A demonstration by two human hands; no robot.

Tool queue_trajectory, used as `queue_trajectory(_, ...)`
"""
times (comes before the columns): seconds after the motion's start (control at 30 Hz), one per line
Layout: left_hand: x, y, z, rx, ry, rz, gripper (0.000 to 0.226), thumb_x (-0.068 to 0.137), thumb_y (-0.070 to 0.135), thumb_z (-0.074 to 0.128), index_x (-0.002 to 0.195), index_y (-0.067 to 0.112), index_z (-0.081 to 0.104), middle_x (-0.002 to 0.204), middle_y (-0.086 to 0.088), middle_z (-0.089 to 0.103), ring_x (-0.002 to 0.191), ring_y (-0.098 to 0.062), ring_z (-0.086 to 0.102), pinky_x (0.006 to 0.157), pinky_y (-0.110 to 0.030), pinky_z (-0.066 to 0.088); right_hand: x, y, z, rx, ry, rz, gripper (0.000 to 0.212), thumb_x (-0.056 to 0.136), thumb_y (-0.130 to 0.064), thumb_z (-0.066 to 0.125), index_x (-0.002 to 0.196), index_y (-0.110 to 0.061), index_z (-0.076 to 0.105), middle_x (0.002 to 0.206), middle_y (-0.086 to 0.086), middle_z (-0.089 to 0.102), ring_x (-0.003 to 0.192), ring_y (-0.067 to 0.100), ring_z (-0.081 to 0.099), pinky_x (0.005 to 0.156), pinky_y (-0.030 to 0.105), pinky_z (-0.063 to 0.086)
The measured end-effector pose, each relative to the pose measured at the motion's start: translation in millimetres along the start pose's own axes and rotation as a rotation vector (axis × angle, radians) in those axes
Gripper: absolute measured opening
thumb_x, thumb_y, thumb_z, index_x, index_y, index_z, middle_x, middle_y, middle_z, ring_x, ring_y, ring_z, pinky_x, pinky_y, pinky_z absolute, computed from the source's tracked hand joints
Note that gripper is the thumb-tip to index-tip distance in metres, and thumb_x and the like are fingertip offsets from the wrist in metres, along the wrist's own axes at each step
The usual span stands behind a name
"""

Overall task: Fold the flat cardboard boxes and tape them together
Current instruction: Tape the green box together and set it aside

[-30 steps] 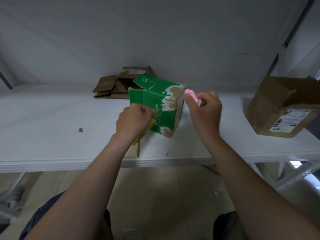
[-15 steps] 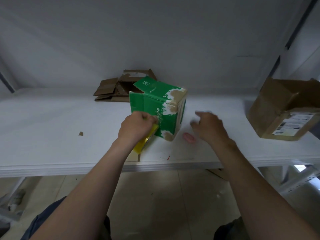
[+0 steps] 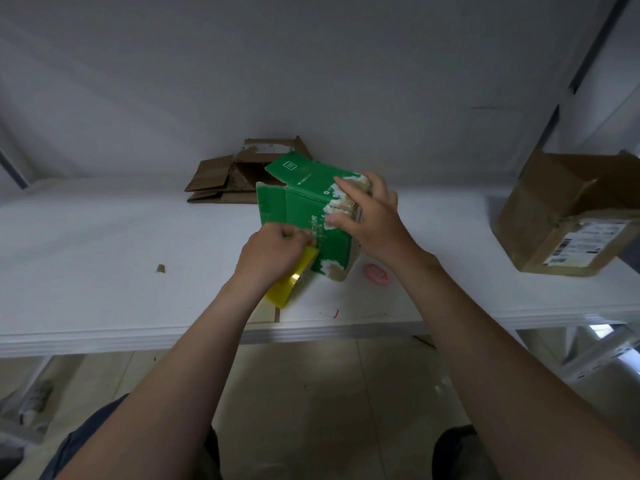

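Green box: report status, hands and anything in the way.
Left hand pinches yellow tape against green box. Right hand presses its torn top corner. Pink object lies beside box, not blocking.

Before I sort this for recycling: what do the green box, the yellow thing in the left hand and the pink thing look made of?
Green box: printed cardboard, matte; torn patches show brown fibre. Yellow thing: glossy plastic or tape; it glints. Pink thing: probably smooth plastic, too blurred to tell.

Bare forearms [image 3: 194, 362], short-sleeved; dark trousers [image 3: 450, 455].
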State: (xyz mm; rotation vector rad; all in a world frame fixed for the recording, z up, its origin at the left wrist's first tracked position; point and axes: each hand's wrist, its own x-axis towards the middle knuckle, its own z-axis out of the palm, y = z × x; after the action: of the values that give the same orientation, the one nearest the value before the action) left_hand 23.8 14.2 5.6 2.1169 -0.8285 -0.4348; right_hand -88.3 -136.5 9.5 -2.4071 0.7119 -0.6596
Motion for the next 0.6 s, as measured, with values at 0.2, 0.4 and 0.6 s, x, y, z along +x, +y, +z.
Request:
queue_trajectory(0.2, -20, 8, -14, -0.261, -0.086, 0.010, 0.019, 0.096, 0.040, 0.063, 0.090, 0.031, 0.079, 0.108, 0.003, 0.070, 0.099, -0.023, 0.063, 0.099, -0.046, 0.052, -21, -21, -14, -0.005, 0.360, -0.129, 0.057, 0.091, -0.043, 0.068, 0.143, -0.025, 0.054, 0.140, 0.009, 0.043, 0.125, 0.023, 0.044, 0.100, 0.039, 0.042)
queue_trajectory(0.4, -41, 9, -24, -0.417, -0.112, 0.052, 0.012, 0.093, 0.035, 0.069, 0.098, 0.031, 0.080, 0.112, 0.004, 0.072, 0.106, -0.022, 0.066, 0.101, -0.050, 0.051, -46, -31, -10, 0.189, 0.101, -0.067, 0.046, 0.078, -0.061, 0.070, 0.105, -0.024, 0.077, 0.092, -0.005, 0.068, 0.086, 0.010, 0.064, 0.072, 0.031, 0.056)
queue_trajectory(0.6, -53, 10, -18, -0.455, -0.087, 0.106, 0.017, 0.096, 0.020, 0.066, 0.098, 0.033, 0.076, 0.108, 0.005, 0.074, 0.104, -0.017, 0.067, 0.102, -0.048, 0.051, -44, -36, -11, 0.399, 0.075, 0.047, 0.001, 0.087, -0.027, 0.078, 0.086, -0.027, 0.078, 0.078, -0.014, 0.071, 0.061, -0.006, 0.061, 0.060, 0.014, 0.045)
